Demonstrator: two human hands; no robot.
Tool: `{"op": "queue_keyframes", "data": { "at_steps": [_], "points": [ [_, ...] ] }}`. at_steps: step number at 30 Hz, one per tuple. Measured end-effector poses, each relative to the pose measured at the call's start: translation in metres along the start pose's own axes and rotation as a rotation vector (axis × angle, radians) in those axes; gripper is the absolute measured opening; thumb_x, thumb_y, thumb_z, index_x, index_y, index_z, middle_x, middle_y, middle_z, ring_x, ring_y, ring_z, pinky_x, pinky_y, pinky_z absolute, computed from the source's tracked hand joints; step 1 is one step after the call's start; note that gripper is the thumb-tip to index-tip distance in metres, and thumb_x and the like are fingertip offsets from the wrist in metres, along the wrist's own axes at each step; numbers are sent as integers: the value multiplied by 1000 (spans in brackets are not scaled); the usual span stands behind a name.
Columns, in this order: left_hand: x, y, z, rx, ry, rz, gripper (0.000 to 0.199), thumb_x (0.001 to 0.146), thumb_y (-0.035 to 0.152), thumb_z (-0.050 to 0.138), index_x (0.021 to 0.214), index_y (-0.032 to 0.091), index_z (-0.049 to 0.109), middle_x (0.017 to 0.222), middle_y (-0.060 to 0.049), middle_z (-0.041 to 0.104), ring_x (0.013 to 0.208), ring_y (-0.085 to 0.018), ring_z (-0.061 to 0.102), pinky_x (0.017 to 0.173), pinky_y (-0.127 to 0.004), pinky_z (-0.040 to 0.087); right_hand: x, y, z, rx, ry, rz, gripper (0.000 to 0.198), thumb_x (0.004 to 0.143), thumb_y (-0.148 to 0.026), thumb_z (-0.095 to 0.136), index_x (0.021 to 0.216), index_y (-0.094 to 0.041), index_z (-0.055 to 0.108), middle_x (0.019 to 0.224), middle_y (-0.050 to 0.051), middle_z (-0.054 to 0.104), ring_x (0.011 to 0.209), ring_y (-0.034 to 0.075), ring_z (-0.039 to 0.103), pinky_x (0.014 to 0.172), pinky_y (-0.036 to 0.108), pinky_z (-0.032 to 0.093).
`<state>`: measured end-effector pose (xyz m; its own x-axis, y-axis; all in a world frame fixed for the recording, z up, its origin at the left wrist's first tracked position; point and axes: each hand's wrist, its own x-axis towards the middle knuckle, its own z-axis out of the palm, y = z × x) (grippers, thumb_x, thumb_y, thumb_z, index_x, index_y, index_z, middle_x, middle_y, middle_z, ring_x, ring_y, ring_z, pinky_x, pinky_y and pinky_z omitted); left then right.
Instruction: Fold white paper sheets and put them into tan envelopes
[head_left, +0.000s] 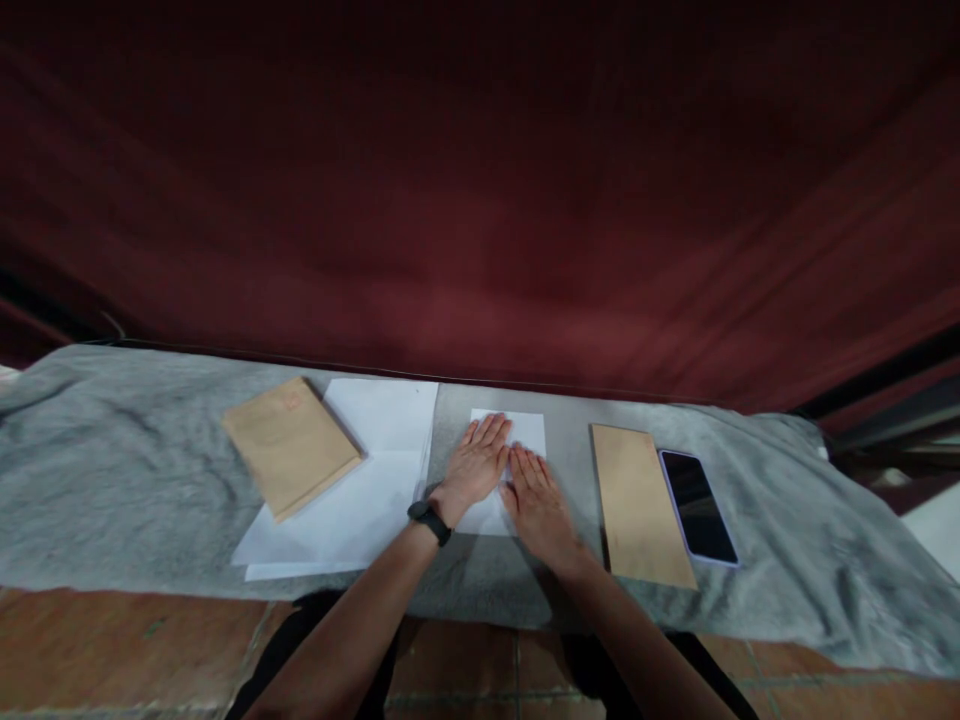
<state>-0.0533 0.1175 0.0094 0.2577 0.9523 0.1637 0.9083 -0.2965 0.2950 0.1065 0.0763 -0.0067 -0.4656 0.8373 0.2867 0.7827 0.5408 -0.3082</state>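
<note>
A small white sheet of paper (530, 428), perhaps folded, lies on the grey cloth in front of me. My left hand (478, 462) rests flat across it, fingers stretched out toward the far edge, with a dark watch on the wrist. Close beside it, my right hand (538, 502) also presses flat on the paper, fingers extended and pointing up to the left. Both hands hide the middle of the sheet. Neither one grips anything.
At the left, a brown envelope stack (289, 440) overlaps larger white sheets (367, 500) with a crease. To the right lie a long brown envelope (641, 505) and a phone (699, 505). The grey cloth (135, 460) covers the surface; a dark red curtain (480, 230) hangs behind.
</note>
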Motion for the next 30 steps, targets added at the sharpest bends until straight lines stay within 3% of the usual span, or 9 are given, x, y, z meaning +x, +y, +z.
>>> {"op": "queue_keyframes", "data": {
  "at_steps": [13,19,22,25,27,30],
  "points": [
    [7,-16,10,-34,92,-121,56,101,33,32,153,14,40,160,-12,38,152,-24,27,126,-46,13,-44,-18,-31,83,-190,-312,58,104,-39,44,157,-20,31,160,7,38,147,22,38,124,45,28],
    [4,-9,1,-40,113,-134,57,102,35,31,153,11,40,160,-14,37,152,-25,27,126,-46,12,-50,-21,-45,313,-293,-396,54,104,-48,42,152,-24,42,156,4,46,145,20,41,125,42,26],
    [-4,2,-3,-47,114,-75,56,103,35,31,154,12,37,162,-13,34,153,-24,24,127,-45,12,-41,-16,-52,517,-322,-317,41,106,-42,37,138,-29,59,137,0,66,129,16,57,116,34,40],
    [-15,12,-2,-66,35,65,54,104,35,32,153,16,38,162,-10,35,153,-22,24,127,-45,13,-26,-3,-54,568,-166,-54,41,106,-38,33,126,-28,67,122,2,73,116,16,65,105,32,49],
    [-23,19,-1,-59,-28,144,52,104,34,32,152,16,40,161,-10,37,153,-22,25,127,-45,13,-18,9,-51,501,-51,68,43,106,-36,31,130,-24,65,128,6,70,120,19,63,108,36,48],
    [-35,27,2,-21,-67,223,52,104,34,32,152,15,40,160,-11,39,152,-21,27,127,-44,13,-10,27,-40,308,-7,83,48,105,-33,30,142,-16,55,146,11,57,136,22,51,117,41,39]
  ]
}}
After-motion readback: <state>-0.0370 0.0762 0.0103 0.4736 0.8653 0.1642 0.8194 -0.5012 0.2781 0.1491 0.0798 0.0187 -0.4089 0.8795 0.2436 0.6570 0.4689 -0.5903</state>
